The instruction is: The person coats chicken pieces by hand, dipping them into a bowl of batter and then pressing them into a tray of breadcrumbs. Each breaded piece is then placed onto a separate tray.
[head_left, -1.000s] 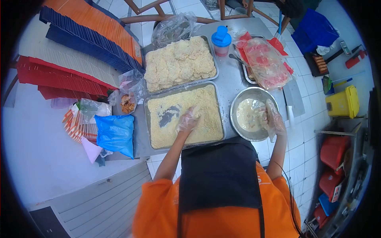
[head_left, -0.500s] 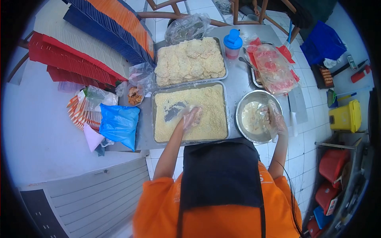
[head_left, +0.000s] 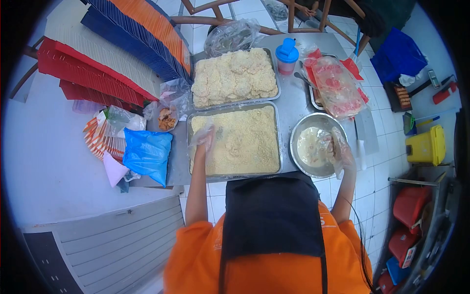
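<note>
My left hand (head_left: 207,139), in a clear plastic glove, rests at the left side of a metal tray (head_left: 280,147) spread with pale yellow crumbs (head_left: 249,130). Its fingers look stretched out against the crumbs. A low lump under the crumbs shows near the tray's middle. My right hand (head_left: 341,151), also gloved, dips over the right side of a steel bowl (head_left: 294,159) of milky batter (head_left: 309,142). Its fingers are curled at the batter, and what they hold is hidden by the glove. Behind the crumb tray, a second tray carries piled crumb-coated pieces (head_left: 235,76).
A blue-lidded shaker (head_left: 287,51) and a bagged red-and-white package (head_left: 335,83) stand behind the bowl. A knife (head_left: 361,152) lies to its right. On the left are a blue bag (head_left: 147,154) and stacked folded cartons (head_left: 93,73). Another person's hands (head_left: 307,11) show beyond the table.
My left hand has moved left across the crumbs. The bare dark patch of tray is now covered by crumbs, and a lump shows near the middle. My right hand stays at the bowl.
</note>
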`<state>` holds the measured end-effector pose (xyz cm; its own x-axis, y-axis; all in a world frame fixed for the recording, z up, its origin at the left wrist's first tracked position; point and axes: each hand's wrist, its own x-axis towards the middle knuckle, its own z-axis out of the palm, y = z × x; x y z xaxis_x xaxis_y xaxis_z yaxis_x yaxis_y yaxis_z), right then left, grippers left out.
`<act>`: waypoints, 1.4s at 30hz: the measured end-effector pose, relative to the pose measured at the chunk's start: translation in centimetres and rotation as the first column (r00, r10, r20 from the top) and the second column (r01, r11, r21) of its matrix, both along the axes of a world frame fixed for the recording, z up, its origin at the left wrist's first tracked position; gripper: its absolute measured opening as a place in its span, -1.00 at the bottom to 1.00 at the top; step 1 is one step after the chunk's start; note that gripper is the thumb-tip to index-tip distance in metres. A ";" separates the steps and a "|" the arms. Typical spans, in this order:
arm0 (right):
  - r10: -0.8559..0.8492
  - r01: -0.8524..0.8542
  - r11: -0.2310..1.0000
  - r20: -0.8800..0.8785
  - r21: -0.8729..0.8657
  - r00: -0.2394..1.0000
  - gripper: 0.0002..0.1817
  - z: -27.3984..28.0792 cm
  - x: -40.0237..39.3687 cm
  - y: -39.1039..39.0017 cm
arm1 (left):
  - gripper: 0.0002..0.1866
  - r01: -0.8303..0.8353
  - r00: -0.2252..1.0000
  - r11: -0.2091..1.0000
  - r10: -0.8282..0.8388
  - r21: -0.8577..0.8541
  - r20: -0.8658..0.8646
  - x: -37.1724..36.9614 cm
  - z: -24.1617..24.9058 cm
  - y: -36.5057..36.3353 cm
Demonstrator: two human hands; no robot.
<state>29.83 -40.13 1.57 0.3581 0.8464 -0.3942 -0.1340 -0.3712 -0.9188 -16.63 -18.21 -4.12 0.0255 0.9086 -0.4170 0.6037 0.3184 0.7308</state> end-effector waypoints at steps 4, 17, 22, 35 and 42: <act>0.016 -0.016 1.000 -0.014 -0.008 1.000 -0.46 0.0 0.0 0.2 | -0.55 0.089 0.987 0.900 -0.021 0.426 -0.162 2.5 -1.3 -2.3; 0.101 -0.098 0.994 0.070 -0.043 0.992 -0.42 -0.9 0.2 0.1 | -0.38 0.876 0.481 0.216 -0.438 0.431 -0.759 11.8 -12.6 -8.8; 0.031 -0.032 0.998 0.032 0.050 0.999 -0.45 -1.1 -0.2 -0.3 | -0.71 0.758 0.603 0.632 -0.582 0.163 -0.546 13.2 -6.0 -7.6; 0.061 -0.058 0.995 0.037 -0.084 0.997 -0.47 -0.2 0.0 0.5 | -0.50 0.668 0.744 0.560 -0.501 0.490 -0.442 5.0 1.7 -3.4; 0.219 -0.343 0.924 0.501 0.169 0.837 -0.60 -4.6 1.7 -0.4 | -0.37 0.825 0.565 0.380 -0.578 0.418 -0.589 10.2 1.2 -1.4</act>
